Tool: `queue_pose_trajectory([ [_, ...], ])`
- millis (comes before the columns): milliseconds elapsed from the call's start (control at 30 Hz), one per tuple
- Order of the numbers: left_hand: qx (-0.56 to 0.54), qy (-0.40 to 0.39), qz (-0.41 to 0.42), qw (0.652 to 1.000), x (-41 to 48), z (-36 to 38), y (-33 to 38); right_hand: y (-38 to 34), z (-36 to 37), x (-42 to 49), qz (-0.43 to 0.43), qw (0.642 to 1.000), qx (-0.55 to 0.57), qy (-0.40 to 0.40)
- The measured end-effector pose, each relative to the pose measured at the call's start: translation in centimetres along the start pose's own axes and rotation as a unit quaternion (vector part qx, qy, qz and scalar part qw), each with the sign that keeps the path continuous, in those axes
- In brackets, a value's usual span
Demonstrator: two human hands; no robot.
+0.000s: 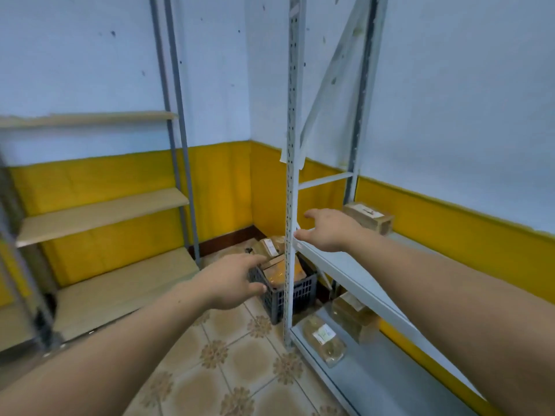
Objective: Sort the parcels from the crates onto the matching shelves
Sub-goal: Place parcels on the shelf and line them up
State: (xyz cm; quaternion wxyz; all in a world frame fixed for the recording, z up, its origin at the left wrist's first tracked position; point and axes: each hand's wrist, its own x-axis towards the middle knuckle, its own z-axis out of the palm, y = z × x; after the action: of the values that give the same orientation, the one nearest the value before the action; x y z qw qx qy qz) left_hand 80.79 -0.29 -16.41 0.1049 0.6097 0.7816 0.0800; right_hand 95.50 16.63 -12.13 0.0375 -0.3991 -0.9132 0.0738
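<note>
Left hand (231, 280), fingers spread, empty, hovers at the dark slatted plastic crate (301, 292) of brown parcels (273, 246) in the tiled floor (240, 370) corner. Right hand (327, 229), open, empty, over the front edge of the grey metal shelf (336, 265).

You've got a dark plastic lattice crate (295, 292) centre frame, with brown cardboard parcels (270, 246) in it. The perforated upright (290, 175) is matt painted metal. The left shelf boards (102, 216) look like matt bare wood. The lower-right pouch (324, 340) is glossy plastic film. The floor tiles (240, 370) are smooth with a slight sheen.
</note>
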Motion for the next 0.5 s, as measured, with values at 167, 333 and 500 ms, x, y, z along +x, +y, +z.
queue_pose_trajectory([
  [167,-0.014,-0.016,-0.016,1.000,6.9,-2.4,-8.9,-4.8,2.7,10.8,-0.005,1.000,0.002,-0.028],
  [333,-0.007,-0.044,-0.004,0.999,14.1,-4.4,-14.6,-7.0,4.5,19.1,0.006,0.999,0.021,-0.044],
  [500,-0.003,-0.074,-0.004,0.997,21.9,-3.7,-19.4,-7.6,6.2,28.0,0.000,0.998,0.024,-0.066],
])
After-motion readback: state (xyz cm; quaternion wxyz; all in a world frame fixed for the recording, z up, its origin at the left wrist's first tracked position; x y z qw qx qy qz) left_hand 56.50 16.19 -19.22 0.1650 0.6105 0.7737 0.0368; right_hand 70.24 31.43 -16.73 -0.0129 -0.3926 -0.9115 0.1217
